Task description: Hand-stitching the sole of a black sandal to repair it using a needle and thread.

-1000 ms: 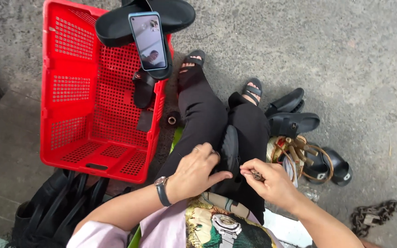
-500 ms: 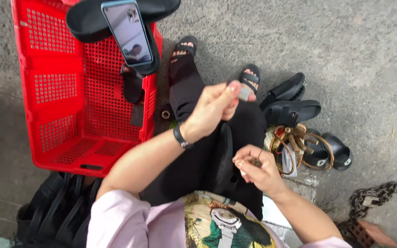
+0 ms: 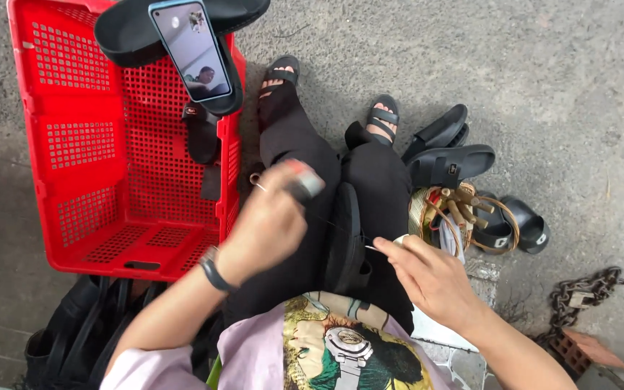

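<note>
At frame centre, the left hand [image 3: 265, 224] pinches what may be thread, the right hand [image 3: 427, 278] gripping the needle beside the lengthwise black sandal [image 3: 347, 242].

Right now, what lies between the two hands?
In the head view, a black sandal strap on the lap and a thin thread lie between the left hand and the right hand.

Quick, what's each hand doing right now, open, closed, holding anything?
Left hand: closed, raised and blurred, pinching something small; what it is cannot be told.
Right hand: closed, fingers pinched on a thin needle beside the black sandal on the lap.
</note>
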